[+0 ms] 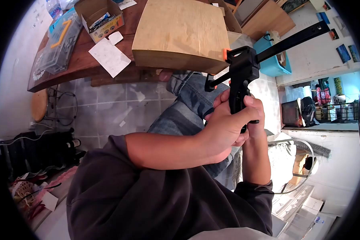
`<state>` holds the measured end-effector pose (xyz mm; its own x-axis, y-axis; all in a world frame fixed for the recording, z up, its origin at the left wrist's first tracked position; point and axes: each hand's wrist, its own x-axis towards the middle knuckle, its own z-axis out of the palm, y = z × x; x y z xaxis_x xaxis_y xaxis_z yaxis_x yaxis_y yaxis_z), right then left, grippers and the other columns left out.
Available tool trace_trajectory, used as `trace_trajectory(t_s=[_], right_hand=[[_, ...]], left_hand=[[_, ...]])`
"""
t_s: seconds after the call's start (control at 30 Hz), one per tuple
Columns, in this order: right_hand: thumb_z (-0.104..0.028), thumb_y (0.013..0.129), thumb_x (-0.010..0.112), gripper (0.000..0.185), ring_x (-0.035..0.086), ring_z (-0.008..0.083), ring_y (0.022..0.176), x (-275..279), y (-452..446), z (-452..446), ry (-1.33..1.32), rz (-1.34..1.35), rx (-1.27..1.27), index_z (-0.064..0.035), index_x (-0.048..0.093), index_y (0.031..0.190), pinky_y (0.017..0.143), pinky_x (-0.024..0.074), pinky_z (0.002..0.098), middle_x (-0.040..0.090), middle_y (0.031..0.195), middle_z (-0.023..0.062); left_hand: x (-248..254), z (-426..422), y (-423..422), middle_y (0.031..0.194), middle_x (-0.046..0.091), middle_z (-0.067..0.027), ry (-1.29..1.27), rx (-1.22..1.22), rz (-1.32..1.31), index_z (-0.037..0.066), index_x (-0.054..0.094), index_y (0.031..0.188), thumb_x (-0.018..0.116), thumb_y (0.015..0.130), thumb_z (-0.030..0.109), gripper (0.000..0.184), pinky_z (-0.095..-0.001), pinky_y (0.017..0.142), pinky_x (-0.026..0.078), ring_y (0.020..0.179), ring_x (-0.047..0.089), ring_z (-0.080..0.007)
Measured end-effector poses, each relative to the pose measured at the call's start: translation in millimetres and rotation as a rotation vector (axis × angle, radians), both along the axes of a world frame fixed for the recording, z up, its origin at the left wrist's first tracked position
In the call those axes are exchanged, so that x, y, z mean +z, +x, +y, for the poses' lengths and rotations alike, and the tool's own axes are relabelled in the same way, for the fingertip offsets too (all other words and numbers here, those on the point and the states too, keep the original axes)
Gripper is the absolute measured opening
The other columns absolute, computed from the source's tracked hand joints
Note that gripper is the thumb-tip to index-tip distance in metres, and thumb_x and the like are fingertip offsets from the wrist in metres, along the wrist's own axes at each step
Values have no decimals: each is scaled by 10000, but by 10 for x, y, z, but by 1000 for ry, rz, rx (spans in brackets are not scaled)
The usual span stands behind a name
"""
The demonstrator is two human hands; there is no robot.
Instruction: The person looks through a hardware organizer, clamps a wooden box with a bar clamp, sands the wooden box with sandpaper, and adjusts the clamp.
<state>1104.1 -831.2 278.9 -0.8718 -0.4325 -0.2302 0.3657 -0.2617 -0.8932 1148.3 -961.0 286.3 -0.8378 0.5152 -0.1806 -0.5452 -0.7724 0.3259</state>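
A black bar clamp [244, 66] with orange pads stands at the near right corner of a pale wooden box [180, 30]. Its upper pad meets the box's edge; whether the jaws grip tightly I cannot tell. My left hand [218, 130] is closed around the clamp's handle, thumb across it. My right hand [255, 110] wraps the same handle from the right, its fingers partly hidden behind the left hand. The clamp's long bar slants up to the right, away from both hands.
The box sits on a dark wooden table [74, 66], beside white paper [109, 57], an open cardboard box [104, 26] and a clear plastic case [60, 46]. My jeans-clad leg [180, 114] is below. A turquoise bin [274, 60] stands on the floor at right; a stool [40, 105] is left.
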Motion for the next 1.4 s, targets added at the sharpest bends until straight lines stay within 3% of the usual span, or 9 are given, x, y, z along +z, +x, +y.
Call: trace_trajectory(t_s=[0.3,0.57,0.63,0.83,0.9,0.97,1.13,1.33,1.4], right_hand=[[-438,864,657,580,736,410,825,-10,68,1,10,-7,-46,71,613,1139,756,638,521,699,1014,287],[-628,878,568,673,721,473,811,-69,-72,76,-47,-184,-62,7,614,1096,684,598,550,667,1015,219],[-640,880,553,680,724,469,811,-50,-101,94,-95,-186,-79,7,618,1078,689,600,545,668,1005,213],[-752,946,461,850,731,370,831,-214,-122,234,-53,-51,22,61,636,1123,740,624,463,701,980,227],[-752,957,456,848,731,366,840,-311,-104,234,-81,-66,-7,59,638,1127,754,624,456,702,984,229],[-752,978,446,846,731,359,860,-367,-95,206,-135,-85,-64,56,641,1135,781,623,441,705,992,233],[-717,1051,419,850,742,357,973,-155,-36,155,-134,-94,-64,86,649,1209,914,609,426,731,1067,269],[-729,1036,437,845,770,340,835,27,-172,73,-59,-162,-46,79,673,1099,760,644,409,751,1014,274],[-771,1006,437,889,771,388,886,-10,-229,80,61,-125,-43,86,671,1042,780,657,423,727,1032,334]], left_hand=[[11,72,54,772,493,35,-25,77,-25,144,536,1025,682,950,112,167,-265,452,250,502,421,-53],[109,200,-59,762,453,60,-148,170,31,175,501,1002,705,1029,331,259,-256,443,232,496,343,-62],[39,201,-94,885,533,50,-90,137,139,174,538,1097,738,1007,407,320,-225,411,302,567,496,-14],[35,135,-90,839,563,58,-227,104,153,189,537,1070,726,1004,561,423,-213,399,324,553,524,-20],[-88,122,-86,800,539,21,-119,17,210,155,532,1039,702,1046,464,353,-252,411,362,518,522,-90],[-169,115,-101,813,593,-9,-131,17,189,125,551,1016,656,1072,471,366,-293,418,463,598,666,-149],[-130,-66,-54,976,645,-36,-233,-83,194,99,589,1205,586,1108,425,340,-304,554,560,730,705,-183],[-283,-136,-31,1009,661,-60,-306,-27,272,68,597,1204,585,1120,310,257,-293,574,561,737,695,-170],[-348,-151,-101,983,694,-69,-273,40,304,41,598,1153,603,1113,239,202,-294,542,544,678,681,-168]])
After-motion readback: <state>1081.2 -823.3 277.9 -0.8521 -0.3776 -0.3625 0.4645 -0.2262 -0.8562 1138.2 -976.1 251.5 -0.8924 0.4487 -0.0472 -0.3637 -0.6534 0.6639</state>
